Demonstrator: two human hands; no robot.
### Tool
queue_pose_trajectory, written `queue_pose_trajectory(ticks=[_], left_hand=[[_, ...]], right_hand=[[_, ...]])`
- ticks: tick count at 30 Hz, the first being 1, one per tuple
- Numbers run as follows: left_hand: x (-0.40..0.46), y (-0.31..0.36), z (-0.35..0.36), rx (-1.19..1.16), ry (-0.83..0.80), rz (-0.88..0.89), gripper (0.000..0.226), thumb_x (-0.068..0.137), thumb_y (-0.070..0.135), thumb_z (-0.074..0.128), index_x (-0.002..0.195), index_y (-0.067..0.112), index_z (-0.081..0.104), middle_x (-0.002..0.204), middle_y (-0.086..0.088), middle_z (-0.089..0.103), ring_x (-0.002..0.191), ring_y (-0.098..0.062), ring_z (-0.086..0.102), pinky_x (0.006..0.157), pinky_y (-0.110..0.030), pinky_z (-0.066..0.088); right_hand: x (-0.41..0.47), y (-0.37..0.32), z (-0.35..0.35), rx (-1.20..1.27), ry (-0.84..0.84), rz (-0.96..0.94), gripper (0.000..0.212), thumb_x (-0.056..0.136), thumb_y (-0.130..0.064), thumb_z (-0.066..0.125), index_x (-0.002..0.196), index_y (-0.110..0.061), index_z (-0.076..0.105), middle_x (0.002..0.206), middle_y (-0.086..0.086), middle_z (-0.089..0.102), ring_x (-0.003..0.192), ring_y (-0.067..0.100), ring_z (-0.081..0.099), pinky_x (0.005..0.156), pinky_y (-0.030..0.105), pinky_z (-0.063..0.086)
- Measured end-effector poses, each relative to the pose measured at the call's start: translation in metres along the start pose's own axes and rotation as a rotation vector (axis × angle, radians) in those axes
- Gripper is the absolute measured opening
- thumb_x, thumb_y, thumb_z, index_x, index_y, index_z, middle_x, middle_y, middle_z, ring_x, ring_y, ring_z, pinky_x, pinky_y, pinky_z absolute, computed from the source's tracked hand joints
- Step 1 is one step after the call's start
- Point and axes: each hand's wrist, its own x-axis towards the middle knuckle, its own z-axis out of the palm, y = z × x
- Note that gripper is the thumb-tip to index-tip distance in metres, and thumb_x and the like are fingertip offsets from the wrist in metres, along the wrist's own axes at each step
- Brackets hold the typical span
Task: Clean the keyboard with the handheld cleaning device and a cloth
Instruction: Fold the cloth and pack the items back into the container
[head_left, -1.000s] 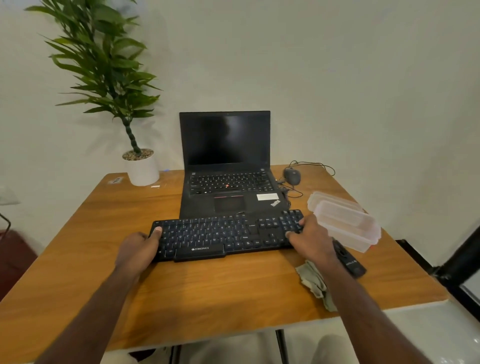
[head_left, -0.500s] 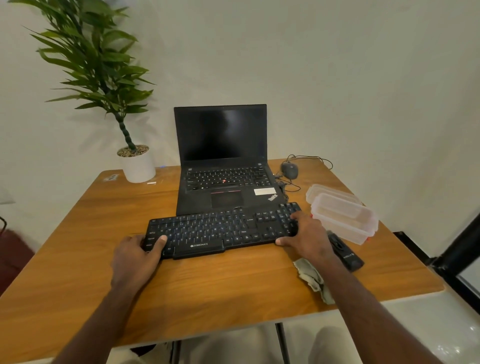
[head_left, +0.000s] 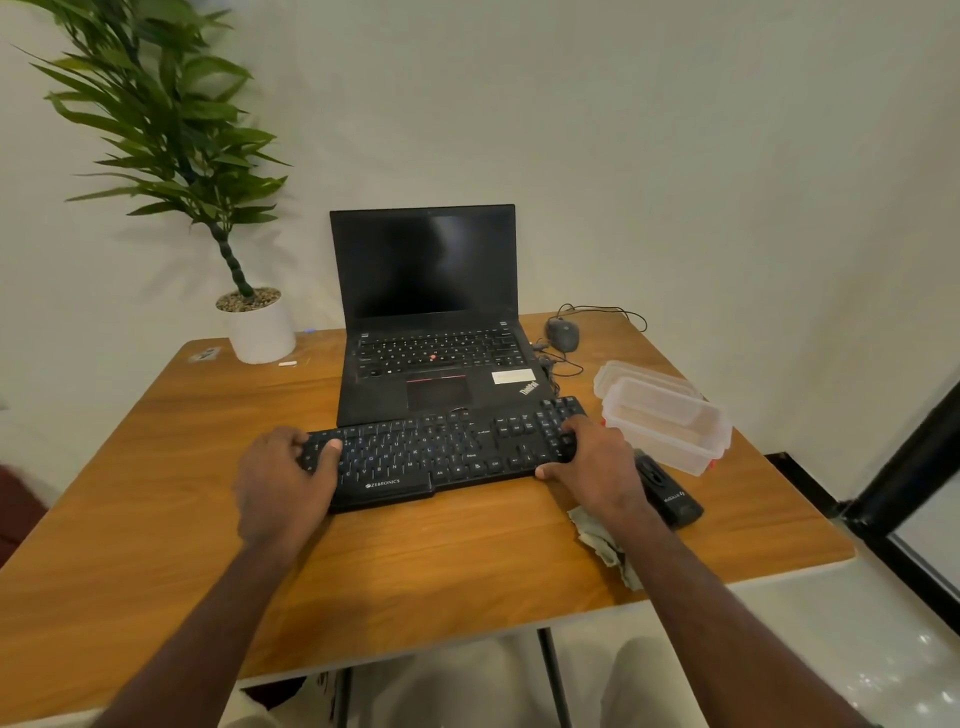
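Both hands grip the black full-size plastic keyboard (head_left: 447, 452) by its ends.

The keyboard lies on the wooden table (head_left: 156, 519), against the front edge of the open black laptop (head_left: 431, 332). The left hand (head_left: 283, 480) holds its left end, thumb on the keys, fingers curled behind. The right hand (head_left: 597, 467) holds the right end, fingers curled over the keys. The black handheld cleaning device (head_left: 670, 491) and the crumpled greenish cloth (head_left: 602, 545) lie just beside the right wrist.

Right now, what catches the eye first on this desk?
Two hands, left hand and right hand, grip the ends of a black Zebronics keyboard at the wooden table's middle. Behind it stands an open ThinkPad laptop, with a tall potted plant at the back left.
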Motion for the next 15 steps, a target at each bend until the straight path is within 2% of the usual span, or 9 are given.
queue_pose_trajectory(ticks=[3,5,8,11,15], left_hand=[[-0.004,0.027,0.014,-0.066,-0.057,0.093,0.018,0.091,0.033,0.070,0.088,0.019,0.060,0.078,0.004,0.056,0.073,-0.013,0.052,0.065,-0.030,0.039],[-0.008,0.046,0.025,-0.067,-0.116,0.147,0.020,0.092,0.032,0.069,0.078,0.022,0.058,0.071,0.007,0.056,0.068,-0.008,0.052,0.060,-0.027,0.037],[-0.015,0.075,0.044,-0.088,-0.220,0.187,0.026,0.093,0.033,0.067,0.071,0.024,0.058,0.065,0.008,0.058,0.063,-0.006,0.055,0.057,-0.024,0.039],[-0.022,0.106,0.060,-0.102,-0.284,0.236,0.029,0.093,0.036,0.068,0.067,0.025,0.059,0.061,0.010,0.058,0.059,-0.004,0.056,0.056,-0.024,0.045],[-0.035,0.140,0.080,-0.082,-0.361,0.329,0.032,0.093,0.040,0.067,0.065,0.025,0.058,0.060,0.012,0.057,0.058,0.000,0.055,0.057,-0.021,0.041]], right_hand=[[-0.001,-0.001,-0.003,0.013,0.028,-0.012,0.060,0.077,-0.038,0.086,0.128,-0.021,0.060,0.121,0.001,0.069,0.113,0.019,0.061,0.098,0.036,0.052],[-0.001,0.001,-0.007,0.027,0.054,-0.019,0.052,0.079,-0.035,0.085,0.124,-0.022,0.062,0.118,0.000,0.069,0.109,0.017,0.062,0.095,0.032,0.051],[-0.003,0.004,-0.014,0.022,0.099,-0.040,0.040,0.083,-0.032,0.082,0.118,-0.023,0.064,0.113,-0.002,0.070,0.102,0.013,0.060,0.090,0.029,0.048],[-0.009,0.012,-0.024,0.032,0.131,-0.053,0.035,0.085,-0.026,0.081,0.116,-0.021,0.067,0.110,-0.002,0.071,0.102,0.016,0.063,0.090,0.032,0.052],[-0.024,0.034,-0.037,0.043,0.140,-0.045,0.024,0.085,-0.016,0.078,0.107,-0.020,0.070,0.100,-0.003,0.073,0.094,0.016,0.066,0.086,0.036,0.057]])
